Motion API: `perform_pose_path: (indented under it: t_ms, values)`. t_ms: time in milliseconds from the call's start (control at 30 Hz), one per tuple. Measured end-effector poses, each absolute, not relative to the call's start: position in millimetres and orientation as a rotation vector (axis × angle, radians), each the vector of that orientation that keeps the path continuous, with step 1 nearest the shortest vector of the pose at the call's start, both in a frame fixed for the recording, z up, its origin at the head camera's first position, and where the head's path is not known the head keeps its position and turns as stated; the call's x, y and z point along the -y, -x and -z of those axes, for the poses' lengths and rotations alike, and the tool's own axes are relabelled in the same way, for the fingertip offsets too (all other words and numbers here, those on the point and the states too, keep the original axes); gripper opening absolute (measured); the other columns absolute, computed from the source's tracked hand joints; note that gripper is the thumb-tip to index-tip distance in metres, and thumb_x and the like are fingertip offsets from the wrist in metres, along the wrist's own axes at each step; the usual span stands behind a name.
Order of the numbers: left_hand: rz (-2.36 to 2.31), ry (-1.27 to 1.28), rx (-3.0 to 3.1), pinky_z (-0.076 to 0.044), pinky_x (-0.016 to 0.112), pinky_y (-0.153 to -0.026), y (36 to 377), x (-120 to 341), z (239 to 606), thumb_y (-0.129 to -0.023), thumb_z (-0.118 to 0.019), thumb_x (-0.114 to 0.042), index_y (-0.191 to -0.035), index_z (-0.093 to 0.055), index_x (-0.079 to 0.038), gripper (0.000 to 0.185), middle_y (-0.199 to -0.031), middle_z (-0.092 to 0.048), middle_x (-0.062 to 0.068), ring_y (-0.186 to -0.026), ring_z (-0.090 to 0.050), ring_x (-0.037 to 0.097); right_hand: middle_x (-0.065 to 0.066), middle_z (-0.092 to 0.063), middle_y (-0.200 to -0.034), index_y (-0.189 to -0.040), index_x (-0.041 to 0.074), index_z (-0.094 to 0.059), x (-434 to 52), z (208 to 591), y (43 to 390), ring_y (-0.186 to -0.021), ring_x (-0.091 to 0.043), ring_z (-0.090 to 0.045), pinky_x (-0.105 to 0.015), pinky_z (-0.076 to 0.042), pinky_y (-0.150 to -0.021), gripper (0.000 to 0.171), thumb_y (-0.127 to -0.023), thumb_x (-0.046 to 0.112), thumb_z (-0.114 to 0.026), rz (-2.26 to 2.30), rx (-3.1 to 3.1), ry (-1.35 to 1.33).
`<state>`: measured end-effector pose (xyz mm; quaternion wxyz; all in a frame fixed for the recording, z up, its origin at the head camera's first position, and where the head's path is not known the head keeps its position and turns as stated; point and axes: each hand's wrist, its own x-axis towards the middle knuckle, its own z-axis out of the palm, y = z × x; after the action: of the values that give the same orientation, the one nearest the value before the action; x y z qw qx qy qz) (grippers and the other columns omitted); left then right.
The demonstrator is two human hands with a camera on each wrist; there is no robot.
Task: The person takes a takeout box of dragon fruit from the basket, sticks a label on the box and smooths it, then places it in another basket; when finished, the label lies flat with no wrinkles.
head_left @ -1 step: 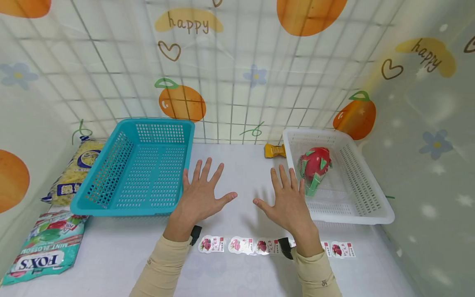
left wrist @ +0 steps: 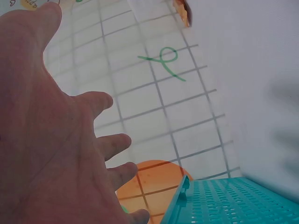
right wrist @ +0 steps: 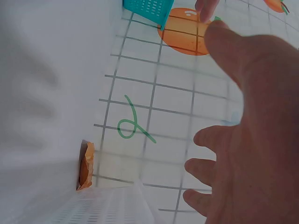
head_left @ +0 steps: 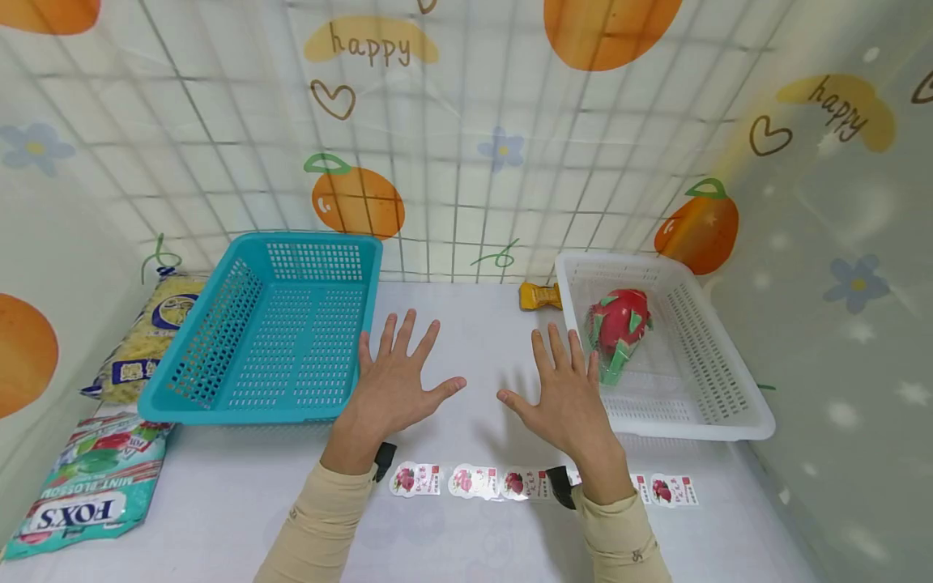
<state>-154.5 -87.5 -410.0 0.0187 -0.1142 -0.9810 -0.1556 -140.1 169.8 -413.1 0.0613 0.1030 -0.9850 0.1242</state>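
Both hands are held over the white table with fingers spread and nothing in them. My left hand [head_left: 391,387] is beside the right edge of the teal basket [head_left: 302,340], overlapping its near corner in the head view. Close to the left edge of the white basket [head_left: 692,397] is my right hand [head_left: 571,397]. A red and green dragon fruit [head_left: 621,320] in clear wrap lies inside the white basket. Against that basket's far left side lies a small orange-yellow packet [head_left: 539,296], seen also in the right wrist view as a brown-orange packet [right wrist: 86,165].
A row of dragon fruit stickers [head_left: 474,481] runs along the table under the wrists. On the left lie a FOX'S candy bag [head_left: 95,478] and a yellow and blue food bag [head_left: 149,340], partly behind the teal basket. A printed curtain over a wire grid [head_left: 452,121] closes the back.
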Motion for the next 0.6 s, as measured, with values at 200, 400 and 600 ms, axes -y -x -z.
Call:
perform_pose_path:
  t_ms: [200,400,600]
  values:
    - [0.485,0.363,3.048,-0.003,0.075,-0.119,154.3,87.1,410.4,-0.089,-0.049,-0.08,-0.164,-0.023,-0.026,0.096,-0.173,-0.008,0.012,-0.159,-0.001,0.041,-0.017,-0.015,-0.171,-0.163,0.01,-0.022,-169.9,412.8,138.8,-0.157,-0.047,-0.009,-0.075,-0.011,-0.119,0.105,-0.088,0.07,-0.063,-0.39,2.976,-0.311]
    - [0.505,0.366,3.057,-0.003,0.074,-0.12,153.8,86.5,411.0,-0.089,-0.05,-0.079,-0.164,-0.022,-0.026,0.096,-0.173,-0.009,0.012,-0.159,-0.003,0.041,-0.018,-0.014,-0.171,-0.163,0.009,-0.023,-171.4,413.9,137.8,-0.157,-0.048,-0.009,-0.076,-0.012,-0.118,0.105,-0.088,0.07,-0.063,-0.385,2.981,-0.309]
    - [0.552,0.385,3.063,-0.002,0.071,-0.122,154.5,86.0,410.9,-0.089,-0.05,-0.079,-0.164,-0.019,-0.027,0.097,-0.173,-0.006,0.011,-0.16,0.001,0.039,-0.018,-0.012,-0.171,-0.163,0.009,-0.022,-172.1,411.7,139.6,-0.156,-0.05,-0.005,-0.076,-0.012,-0.118,0.105,-0.088,0.07,-0.063,-0.409,2.974,-0.306]
